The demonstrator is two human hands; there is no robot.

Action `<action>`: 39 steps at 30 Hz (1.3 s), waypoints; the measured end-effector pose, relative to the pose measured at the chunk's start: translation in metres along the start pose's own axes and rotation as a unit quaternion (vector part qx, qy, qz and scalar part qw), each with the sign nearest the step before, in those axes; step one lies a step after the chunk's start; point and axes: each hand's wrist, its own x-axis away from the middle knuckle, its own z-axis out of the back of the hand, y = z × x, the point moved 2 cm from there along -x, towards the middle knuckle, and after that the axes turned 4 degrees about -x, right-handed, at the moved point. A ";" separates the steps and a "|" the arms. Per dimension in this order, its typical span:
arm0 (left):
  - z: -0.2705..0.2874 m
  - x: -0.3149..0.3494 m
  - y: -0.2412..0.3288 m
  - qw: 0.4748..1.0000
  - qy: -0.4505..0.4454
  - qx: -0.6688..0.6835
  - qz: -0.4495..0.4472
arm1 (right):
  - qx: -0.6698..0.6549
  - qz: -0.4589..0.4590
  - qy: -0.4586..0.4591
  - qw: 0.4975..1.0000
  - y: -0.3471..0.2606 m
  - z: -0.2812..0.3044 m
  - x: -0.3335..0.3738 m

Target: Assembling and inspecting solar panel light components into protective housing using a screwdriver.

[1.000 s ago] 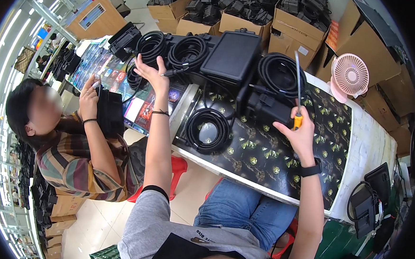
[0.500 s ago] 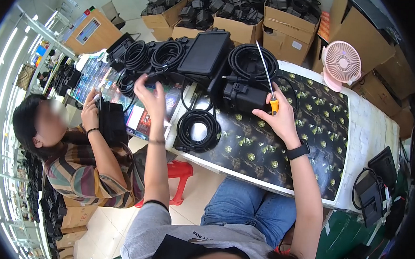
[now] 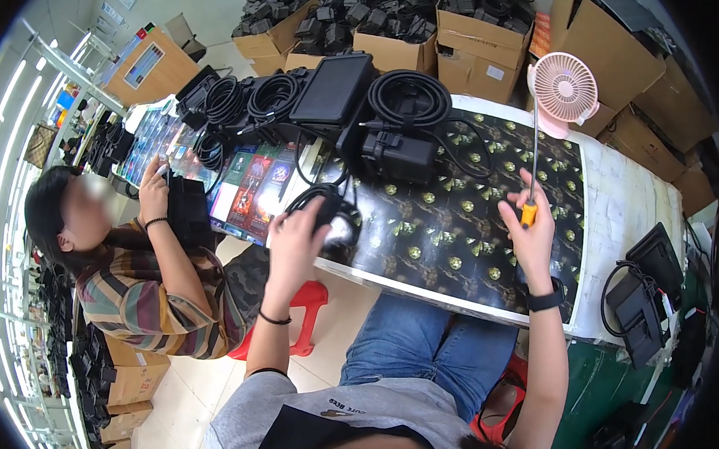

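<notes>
My left hand (image 3: 294,241) is at the near left part of the table, its fingers closed round a coil of black cable (image 3: 321,204), which looks tilted up. The hand hides part of the coil. Over the right part of the table, my right hand (image 3: 532,231) holds a screwdriver (image 3: 530,212) by its yellow handle, with the long shaft pointing up. Between the hands, farther back, sits a black boxy device (image 3: 398,154) with a larger cable coil (image 3: 408,98) behind it. Beside them stands a flat black panel (image 3: 331,89).
More cable coils (image 3: 273,96) and black devices line the back left. A pink fan (image 3: 563,93) stands at the far right edge. On the left, a co-worker (image 3: 159,270) handles a black device (image 3: 188,206). Cardboard boxes (image 3: 478,63) lie beyond the table; another black device (image 3: 639,303) is at right.
My left hand has come down and nearer onto the cable coil and closed on it. My right hand has moved right, away from the black device, with the screwdriver. The view has shifted slightly.
</notes>
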 end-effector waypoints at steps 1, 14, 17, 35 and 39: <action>0.004 -0.007 -0.008 0.996 0.023 0.078 0.042 | 0.020 0.001 0.000 1.000 0.001 0.009 0.009; 0.024 -0.091 0.002 0.942 0.265 -0.197 0.066 | 0.016 -0.004 0.000 1.000 0.014 0.054 0.062; 0.019 -0.112 -0.007 0.910 0.359 -0.198 -0.059 | -0.034 -0.073 0.010 0.997 0.007 0.055 0.063; -0.003 -0.151 -0.019 0.972 0.207 0.111 -0.002 | -0.101 -0.059 -0.003 0.993 0.013 0.058 0.063; 0.000 -0.137 0.021 0.934 0.341 -0.083 -0.068 | -0.138 -0.072 -0.048 0.987 0.007 0.057 0.067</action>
